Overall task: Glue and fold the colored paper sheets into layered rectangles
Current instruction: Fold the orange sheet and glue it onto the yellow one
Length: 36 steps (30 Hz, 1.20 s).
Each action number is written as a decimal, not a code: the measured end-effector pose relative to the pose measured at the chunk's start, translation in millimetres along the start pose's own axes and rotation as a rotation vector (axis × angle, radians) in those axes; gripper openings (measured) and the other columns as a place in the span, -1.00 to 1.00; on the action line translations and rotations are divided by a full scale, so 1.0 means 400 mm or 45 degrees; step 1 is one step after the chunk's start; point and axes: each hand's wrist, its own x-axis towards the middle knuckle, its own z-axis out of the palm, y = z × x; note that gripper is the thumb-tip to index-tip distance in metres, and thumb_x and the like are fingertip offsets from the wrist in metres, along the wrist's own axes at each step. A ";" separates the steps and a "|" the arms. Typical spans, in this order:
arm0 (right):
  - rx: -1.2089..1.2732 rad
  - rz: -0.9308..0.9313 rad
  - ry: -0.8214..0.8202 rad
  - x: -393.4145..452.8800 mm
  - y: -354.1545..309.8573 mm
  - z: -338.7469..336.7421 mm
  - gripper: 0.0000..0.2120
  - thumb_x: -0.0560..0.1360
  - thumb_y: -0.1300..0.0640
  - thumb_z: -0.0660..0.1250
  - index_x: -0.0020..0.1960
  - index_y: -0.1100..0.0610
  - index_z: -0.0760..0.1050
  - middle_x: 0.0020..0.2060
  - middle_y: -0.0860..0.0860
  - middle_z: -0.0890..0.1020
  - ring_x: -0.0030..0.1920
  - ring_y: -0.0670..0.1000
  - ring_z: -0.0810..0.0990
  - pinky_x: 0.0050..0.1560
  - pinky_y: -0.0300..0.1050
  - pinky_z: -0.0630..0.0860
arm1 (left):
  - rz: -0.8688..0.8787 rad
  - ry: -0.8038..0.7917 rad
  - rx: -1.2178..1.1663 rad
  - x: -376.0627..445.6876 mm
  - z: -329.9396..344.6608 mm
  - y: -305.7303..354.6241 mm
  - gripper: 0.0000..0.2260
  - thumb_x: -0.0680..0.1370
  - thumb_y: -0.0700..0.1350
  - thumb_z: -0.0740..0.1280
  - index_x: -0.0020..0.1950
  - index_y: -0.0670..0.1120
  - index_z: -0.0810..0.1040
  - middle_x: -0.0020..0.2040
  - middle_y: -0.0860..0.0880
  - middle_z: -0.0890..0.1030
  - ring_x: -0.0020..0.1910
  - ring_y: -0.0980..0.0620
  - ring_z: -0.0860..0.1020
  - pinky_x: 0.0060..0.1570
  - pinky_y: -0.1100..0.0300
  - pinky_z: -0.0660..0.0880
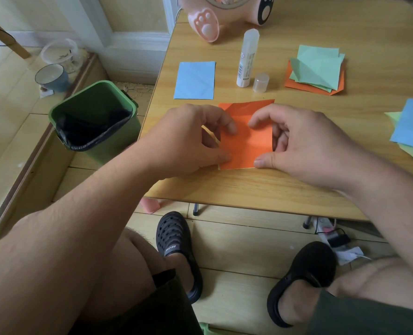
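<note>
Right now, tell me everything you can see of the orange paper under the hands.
The orange paper lies flat on the wooden table near its front edge. It looks like thin matte craft paper, folded, with a creased flap showing at its far edge and a pale sliver along its bottom edge. The left hand and right hand press it at either side with thumbs and fingertips.
</note>
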 end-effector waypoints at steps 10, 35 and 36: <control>0.028 -0.016 -0.002 0.004 0.008 -0.004 -0.59 0.40 0.11 0.63 0.13 -0.21 0.57 -0.22 -0.11 0.58 -0.35 -0.18 0.49 -0.17 -0.18 0.45 | 0.006 -0.006 -0.007 0.001 0.000 0.000 -0.68 0.41 -0.15 0.63 0.03 0.17 0.65 -0.03 0.12 0.62 -0.22 0.18 0.67 -0.18 0.30 0.58; -0.019 -0.003 0.018 -0.001 -0.008 -0.001 -0.52 0.35 0.10 0.67 0.16 -0.19 0.56 -0.23 -0.11 0.52 -0.32 -0.21 0.49 -0.18 -0.21 0.44 | 0.019 -0.009 0.000 0.002 -0.001 -0.002 -0.68 0.41 -0.18 0.61 0.03 0.16 0.65 -0.08 0.13 0.61 -0.26 0.23 0.65 -0.18 0.36 0.55; -0.022 -0.001 0.018 -0.002 -0.008 0.000 -0.52 0.35 0.10 0.67 0.16 -0.20 0.56 -0.23 -0.11 0.52 -0.33 -0.21 0.49 -0.19 -0.21 0.44 | 0.022 -0.009 0.003 0.002 -0.001 -0.002 -0.67 0.41 -0.18 0.61 0.03 0.16 0.65 -0.08 0.13 0.61 -0.26 0.23 0.65 -0.18 0.36 0.55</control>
